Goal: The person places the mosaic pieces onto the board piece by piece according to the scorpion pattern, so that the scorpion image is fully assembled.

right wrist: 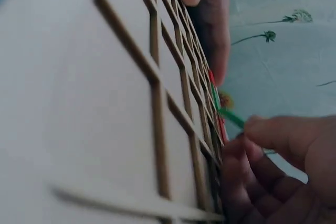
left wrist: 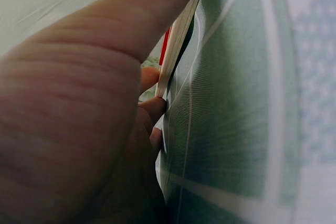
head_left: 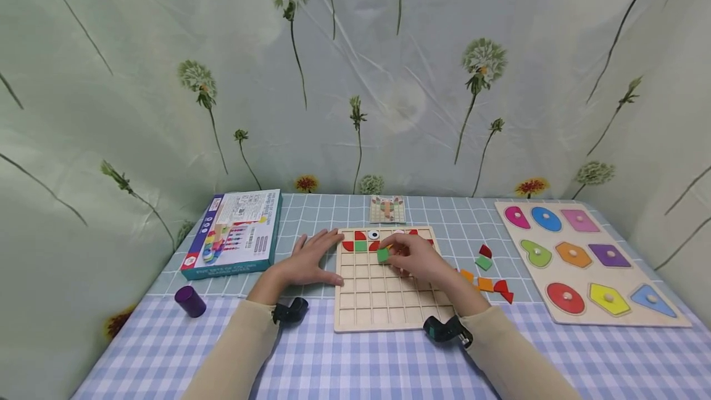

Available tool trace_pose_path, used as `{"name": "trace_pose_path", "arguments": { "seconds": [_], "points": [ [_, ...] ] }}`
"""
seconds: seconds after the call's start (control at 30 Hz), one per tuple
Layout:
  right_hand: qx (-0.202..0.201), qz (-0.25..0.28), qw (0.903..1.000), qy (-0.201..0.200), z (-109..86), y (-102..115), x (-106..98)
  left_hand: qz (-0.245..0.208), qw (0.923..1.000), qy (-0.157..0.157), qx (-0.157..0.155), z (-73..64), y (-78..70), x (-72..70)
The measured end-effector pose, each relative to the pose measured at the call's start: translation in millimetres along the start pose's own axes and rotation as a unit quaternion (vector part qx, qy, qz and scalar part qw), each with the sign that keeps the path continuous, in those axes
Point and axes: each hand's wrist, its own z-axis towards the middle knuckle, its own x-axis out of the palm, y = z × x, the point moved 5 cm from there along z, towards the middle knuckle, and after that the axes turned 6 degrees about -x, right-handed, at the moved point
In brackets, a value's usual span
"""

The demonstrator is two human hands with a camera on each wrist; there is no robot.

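Note:
A wooden grid board (head_left: 378, 307) lies flat, its top rows partly filled with red quarter-round tiles, a green square tile (head_left: 360, 245) and a round eye tile (head_left: 374, 235). My right hand (head_left: 416, 258) pinches another green square tile (head_left: 382, 255) between thumb and fingers, tilted over the upper part of the board. In the right wrist view that pinched tile (right wrist: 232, 118) has one edge right at the row of placed tiles. My left hand (head_left: 308, 262) rests at the board's left edge with fingers spread; the left wrist view shows its fingertips along the board's side (left wrist: 176, 51).
Loose red, green and orange tiles (head_left: 485, 284) lie right of the board. A pattern card (head_left: 387, 209) lies behind it. At far right is a knobbed shape puzzle (head_left: 563, 276); at left, a flat toy box (head_left: 239, 233) and a purple cylinder (head_left: 191, 301).

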Motion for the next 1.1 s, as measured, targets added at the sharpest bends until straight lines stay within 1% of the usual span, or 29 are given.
{"name": "trace_pose_path", "arguments": {
  "seconds": [0.13,0.3,0.63,0.77,0.9,1.1],
  "points": [
    [-0.002,-0.03,0.9995,-0.008,-0.3,-1,4,-0.003,1.0,0.001,-0.001,0.3,-1.0,-1.0],
    [-0.015,-0.067,0.9973,-0.027,-0.1,-1,6,-0.002,1.0,0.001,0.0,0.5,-2.0,-1.9],
    [-0.006,-0.091,0.9944,-0.053,-0.5,-1,10,-0.006,1.0,0.004,-0.003,-1.1,-1.6,-1.5],
    [-0.007,-0.089,0.9949,-0.048,-0.2,-1,10,-0.004,1.0,0.003,-0.004,-1.4,-1.9,-1.4],
    [-0.017,-0.088,0.9953,-0.035,-0.6,1,10,0.0,1.0,0.002,-0.004,-1.1,-2.0,-0.5],
    [-0.024,-0.099,0.9943,-0.03,-1.5,4,11,0.003,1.0,0.003,-0.003,-0.4,-1.8,0.3]
  ]
}}
